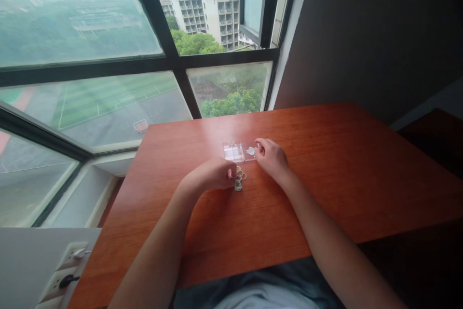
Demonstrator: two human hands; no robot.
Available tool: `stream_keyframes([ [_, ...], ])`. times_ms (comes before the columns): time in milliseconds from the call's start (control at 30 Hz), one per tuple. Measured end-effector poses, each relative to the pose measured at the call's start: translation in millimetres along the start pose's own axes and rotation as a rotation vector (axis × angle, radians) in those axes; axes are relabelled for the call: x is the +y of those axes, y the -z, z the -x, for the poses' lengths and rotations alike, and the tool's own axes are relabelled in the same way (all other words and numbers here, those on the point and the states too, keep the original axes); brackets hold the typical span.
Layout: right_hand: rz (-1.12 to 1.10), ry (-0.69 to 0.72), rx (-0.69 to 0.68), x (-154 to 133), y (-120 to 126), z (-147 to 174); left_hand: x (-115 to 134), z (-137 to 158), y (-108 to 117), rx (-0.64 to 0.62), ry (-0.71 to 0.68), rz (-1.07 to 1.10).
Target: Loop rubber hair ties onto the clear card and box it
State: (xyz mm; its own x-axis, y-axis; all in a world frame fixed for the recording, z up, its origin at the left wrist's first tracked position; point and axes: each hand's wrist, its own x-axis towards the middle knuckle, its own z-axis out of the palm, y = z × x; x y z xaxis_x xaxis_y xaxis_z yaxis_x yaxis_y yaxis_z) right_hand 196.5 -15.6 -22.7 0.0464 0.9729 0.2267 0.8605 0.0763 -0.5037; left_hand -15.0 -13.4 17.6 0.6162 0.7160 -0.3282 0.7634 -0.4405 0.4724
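A small clear plastic box (233, 152) lies opened out on the table, its lid (249, 151) folded out to the right with a pale mark on it. My right hand (273, 157) grips the lid's right edge between thumb and fingers. Just in front of the box is a small heap of pale rubber bands (238, 178). At the heap's left side, my left hand (216, 173) is closed with curled fingers touching it. What is between those fingertips is too small to tell.
The reddish-brown wooden table (173, 251) stands against dark-framed windows (179, 63). A dark wall (354, 34) rises beyond its far right side. Sockets with plugs (67, 280) are on the wall at lower left.
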Motion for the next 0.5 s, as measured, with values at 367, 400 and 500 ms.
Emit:
stream_keyframes([
  [367, -0.174, 0.294, -0.315, -7.1, 9.8, 8.3, -2.1, -0.1, 6.0, 0.053, -0.065, 0.061],
  [400, -0.16, 0.303, -0.337, -7.1, 9.3, 9.3, -3.3, 1.3, 8.0, 0.055, -0.064, 0.066],
  [500, -0.105, 0.319, -0.387, -6.5, 7.1, 11.2, -7.9, 5.0, 13.4, 0.082, -0.044, 0.047],
])
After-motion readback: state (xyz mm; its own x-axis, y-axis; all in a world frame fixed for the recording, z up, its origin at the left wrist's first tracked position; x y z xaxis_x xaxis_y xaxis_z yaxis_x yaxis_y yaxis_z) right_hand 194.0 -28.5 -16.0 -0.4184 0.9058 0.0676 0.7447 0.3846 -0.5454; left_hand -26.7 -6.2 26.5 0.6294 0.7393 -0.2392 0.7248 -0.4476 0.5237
